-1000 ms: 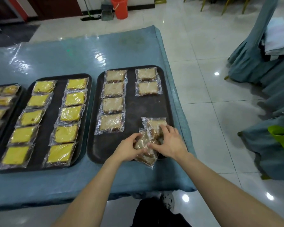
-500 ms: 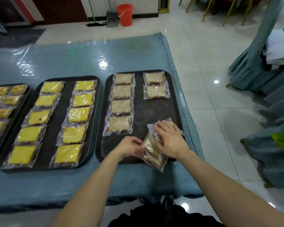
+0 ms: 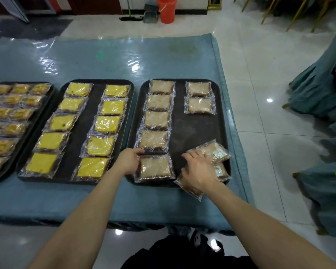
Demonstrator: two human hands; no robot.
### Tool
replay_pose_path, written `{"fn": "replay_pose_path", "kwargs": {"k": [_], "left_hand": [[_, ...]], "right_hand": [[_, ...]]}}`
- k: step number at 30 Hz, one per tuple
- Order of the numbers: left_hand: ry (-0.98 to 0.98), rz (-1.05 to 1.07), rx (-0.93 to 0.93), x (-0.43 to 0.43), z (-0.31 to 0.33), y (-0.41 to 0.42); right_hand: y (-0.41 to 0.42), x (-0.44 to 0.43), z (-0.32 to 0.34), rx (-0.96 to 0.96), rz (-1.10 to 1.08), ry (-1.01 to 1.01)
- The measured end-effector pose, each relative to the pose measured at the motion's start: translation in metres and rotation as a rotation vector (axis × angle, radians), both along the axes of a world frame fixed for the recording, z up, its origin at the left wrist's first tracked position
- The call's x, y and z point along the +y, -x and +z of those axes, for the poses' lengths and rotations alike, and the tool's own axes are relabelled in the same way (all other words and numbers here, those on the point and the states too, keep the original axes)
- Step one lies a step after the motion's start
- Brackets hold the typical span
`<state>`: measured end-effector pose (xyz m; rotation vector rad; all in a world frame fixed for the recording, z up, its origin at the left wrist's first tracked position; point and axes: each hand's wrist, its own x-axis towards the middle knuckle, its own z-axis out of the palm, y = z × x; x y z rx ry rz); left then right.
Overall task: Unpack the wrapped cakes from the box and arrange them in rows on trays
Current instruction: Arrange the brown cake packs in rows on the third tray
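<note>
- Three trays sit side by side on the tabletop (image 3: 124,61). The box isn't in shot, so no idea how many cakes are still in it.
- middle tray (image 3: 91,123) looks finished to me: two neat rows of five yellow cakes (image 3: 107,124).
- left tray (image 3: 51,90) is cut off by the frame edge, but the bit showing is packed with smaller orange cakes (image 3: 14,129).
- right tray (image 3: 194,133) is the one in progress. Its left row (image 3: 157,120) has five brown cakes, while its right row (image 3: 199,98) has only two at the far end and bare tray below them.
- loose pile (image 3: 211,150) of brown cakes, three I think, sits at the near right corner, one poking over the rim. I reckon those fill out the right row.
- right hand (image 3: 199,172) lies on top of that pile, fingers spread and fairly straight, resting rather than gripping.
- left hand (image 3: 129,161) has curled fingers pinching the wrapper edge of the fifth brown cake (image 3: 155,167), nearest in the left row. Probably squaring it up.
</note>
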<state>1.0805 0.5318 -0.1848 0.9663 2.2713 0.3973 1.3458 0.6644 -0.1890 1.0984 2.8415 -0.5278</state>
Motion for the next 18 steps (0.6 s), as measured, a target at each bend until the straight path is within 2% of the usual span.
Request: {"fn": "replay_pose_path", "kwargs": {"k": [2,4,13,16,18], "left_hand": [[-0.044,-0.014,0.047,-0.008,-0.013,0.005],[-0.039,-0.025,0.001,-0.018,-0.020,0.005],[0.062,-0.261,0.020,-0.037,-0.012,0.008],[0.023,-0.237,-0.006,-0.038,-0.006,0.006],[-0.051,-0.160,-0.121,-0.035,0.001,0.005]], "right_hand": [[0.013,-0.011,0.000,-0.044,0.046,0.042],[0.027,-0.019,-0.003,-0.095,0.051,0.096],[0.060,-0.034,-0.017,-0.142,-0.089,0.239],[0.065,-0.039,-0.018,-0.025,-0.231,0.362],[0.067,-0.039,-0.015,0.041,-0.304,0.416]]}}
